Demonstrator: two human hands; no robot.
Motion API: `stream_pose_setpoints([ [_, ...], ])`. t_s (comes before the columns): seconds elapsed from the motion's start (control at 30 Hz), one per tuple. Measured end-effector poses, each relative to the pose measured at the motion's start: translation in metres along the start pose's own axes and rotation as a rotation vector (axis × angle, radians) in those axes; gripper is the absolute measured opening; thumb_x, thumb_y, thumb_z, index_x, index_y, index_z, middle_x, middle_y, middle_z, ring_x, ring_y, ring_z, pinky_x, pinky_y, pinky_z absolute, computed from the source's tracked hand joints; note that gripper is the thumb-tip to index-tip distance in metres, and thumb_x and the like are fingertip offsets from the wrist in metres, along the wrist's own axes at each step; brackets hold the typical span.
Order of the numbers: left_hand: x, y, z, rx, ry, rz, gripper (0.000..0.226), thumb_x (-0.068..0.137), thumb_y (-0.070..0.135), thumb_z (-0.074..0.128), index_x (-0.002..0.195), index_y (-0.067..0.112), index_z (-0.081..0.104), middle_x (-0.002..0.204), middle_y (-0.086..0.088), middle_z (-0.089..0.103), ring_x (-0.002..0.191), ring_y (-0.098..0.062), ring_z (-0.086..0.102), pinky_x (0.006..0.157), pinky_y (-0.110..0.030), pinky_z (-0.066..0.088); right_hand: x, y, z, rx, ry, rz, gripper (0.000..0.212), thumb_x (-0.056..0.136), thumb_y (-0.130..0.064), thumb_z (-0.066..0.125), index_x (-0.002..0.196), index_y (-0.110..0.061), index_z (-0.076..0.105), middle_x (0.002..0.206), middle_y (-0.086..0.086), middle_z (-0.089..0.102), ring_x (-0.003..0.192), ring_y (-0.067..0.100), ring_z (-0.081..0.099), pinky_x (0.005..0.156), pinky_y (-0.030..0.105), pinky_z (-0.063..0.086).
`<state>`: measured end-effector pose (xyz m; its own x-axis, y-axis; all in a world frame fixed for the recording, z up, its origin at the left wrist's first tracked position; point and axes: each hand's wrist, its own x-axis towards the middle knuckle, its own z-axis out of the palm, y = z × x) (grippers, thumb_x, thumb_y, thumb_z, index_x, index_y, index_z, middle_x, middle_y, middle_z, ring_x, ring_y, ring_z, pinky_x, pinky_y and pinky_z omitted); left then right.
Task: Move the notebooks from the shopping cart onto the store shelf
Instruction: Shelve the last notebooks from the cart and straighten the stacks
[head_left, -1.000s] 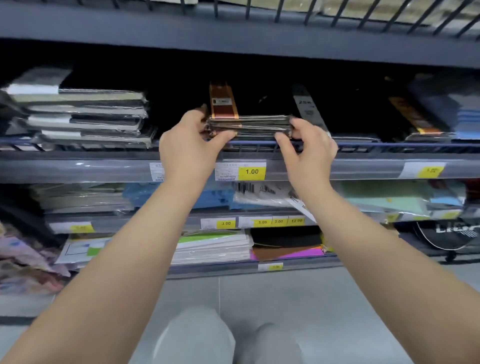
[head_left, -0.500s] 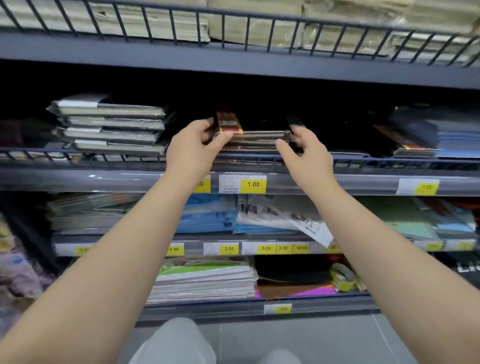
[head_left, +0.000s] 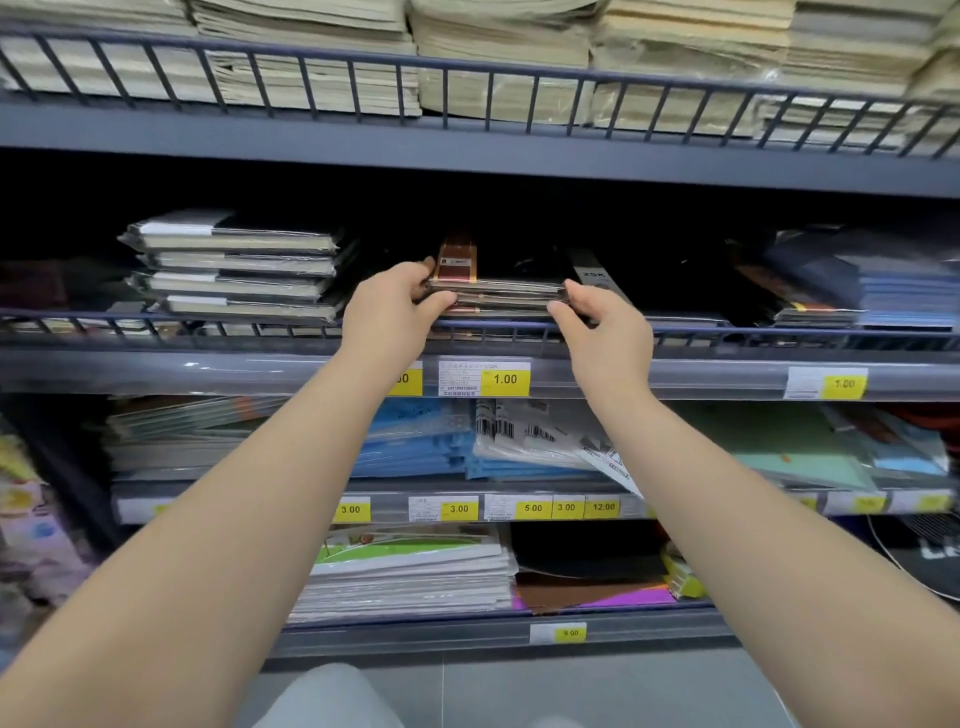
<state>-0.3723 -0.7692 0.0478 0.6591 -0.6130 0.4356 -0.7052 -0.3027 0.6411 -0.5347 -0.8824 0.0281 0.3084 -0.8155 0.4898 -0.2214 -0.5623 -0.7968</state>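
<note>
Two hands frame a short stack of notebooks (head_left: 498, 296): the left hand (head_left: 387, 306) pinches its left end, thumb in front and fingers over the top, and the right hand (head_left: 605, 332) pinches the right end the same way. Over the last second the stack has sunk from rail height to lie low behind the front rail of the shelf (head_left: 727, 332), with both hands still on it. It now appears to be resting on the shelf, so this batch looks all but delivered and only needs releasing. The stack holds perhaps two or three wrapped notebooks, though the edges blur too much for a firm count. One orange-banded notebook (head_left: 457, 257) lies just behind it, and a pile of four wrapped ones (head_left: 234, 270) sits nearby to the left. Four shelf levels show, while the shopping cart is out of view.
</note>
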Motion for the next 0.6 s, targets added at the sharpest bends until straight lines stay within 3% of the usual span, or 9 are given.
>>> stream_pose_setpoints([
  [0.1,-0.001,-0.001,0.003,0.002,0.035,-0.006,0.051,0.090,0.040,0.060,0.135,0.017,0.051,0.123,-0.004,0.065,0.117,-0.019,0.056,0.093,-0.032,0.044,0.002,-0.001,0.001,-0.003,-0.012,0.012,0.034,0.090,-0.028,0.062,0.123,-0.020,0.062,0.117,-0.007,0.066,0.111,0.008,0.058,0.094,0.017,0.040],
  [0.17,-0.003,-0.001,0.004,0.001,0.038,-0.008,0.051,0.091,0.039,0.059,0.136,0.016,0.050,0.122,-0.004,0.065,0.116,-0.021,0.057,0.092,-0.030,0.043,0.001,-0.003,0.001,-0.118,0.061,-0.041,0.032,0.089,-0.030,0.062,0.120,-0.021,0.063,0.115,-0.006,0.065,0.113,0.016,0.056,0.099,0.031,0.043],
  [0.27,-0.018,-0.002,0.004,0.012,0.017,0.075,0.055,0.093,0.036,0.055,0.143,0.020,0.040,0.127,-0.002,0.062,0.118,-0.022,0.057,0.097,-0.036,0.045,-0.009,-0.012,0.006,-0.359,0.202,-0.326,0.027,0.087,-0.030,0.061,0.111,-0.017,0.062,0.110,-0.001,0.063,0.108,0.021,0.054,0.092,0.037,0.040],
  [0.37,-0.040,-0.018,-0.006,0.121,0.089,0.182,0.055,0.095,0.032,0.053,0.146,0.023,0.036,0.133,-0.001,0.058,0.119,-0.021,0.055,0.098,-0.037,0.044,-0.023,-0.023,0.034,-0.433,0.055,-0.664,0.028,0.087,-0.027,0.057,0.112,-0.016,0.061,0.114,0.001,0.062,0.110,0.022,0.054,0.092,0.033,0.036],
  [0.5,-0.064,-0.068,-0.029,0.258,0.283,0.294,0.039,0.090,0.024,0.056,0.128,0.013,0.058,0.118,-0.007,0.065,0.109,-0.028,0.059,0.090,-0.045,0.048,-0.045,-0.031,0.084,-0.393,-0.067,-0.854,0.038,0.088,-0.024,0.055,0.124,-0.013,0.058,0.125,0.005,0.060,0.118,0.023,0.050,0.101,0.036,0.032],
  [0.57,-0.074,-0.098,-0.036,0.294,0.409,0.306,0.040,0.087,0.022,0.056,0.124,0.009,0.059,0.113,-0.011,0.063,0.103,-0.030,0.058,0.083,-0.045,0.049,-0.058,-0.036,0.104,-0.394,-0.078,-0.929,0.043,0.087,-0.022,0.055,0.129,-0.010,0.055,0.132,0.008,0.057,0.124,0.022,0.043,0.105,0.036,0.027],
  [0.6,-0.078,-0.111,-0.040,0.325,0.431,0.280,0.045,0.087,0.022,0.055,0.130,0.008,0.055,0.121,-0.014,0.059,0.109,-0.031,0.055,0.088,-0.045,0.046,-0.064,-0.039,0.112,-0.409,-0.089,-0.961,0.046,0.088,-0.022,0.054,0.131,-0.009,0.053,0.134,0.008,0.055,0.127,0.022,0.041,0.107,0.036,0.026],
])
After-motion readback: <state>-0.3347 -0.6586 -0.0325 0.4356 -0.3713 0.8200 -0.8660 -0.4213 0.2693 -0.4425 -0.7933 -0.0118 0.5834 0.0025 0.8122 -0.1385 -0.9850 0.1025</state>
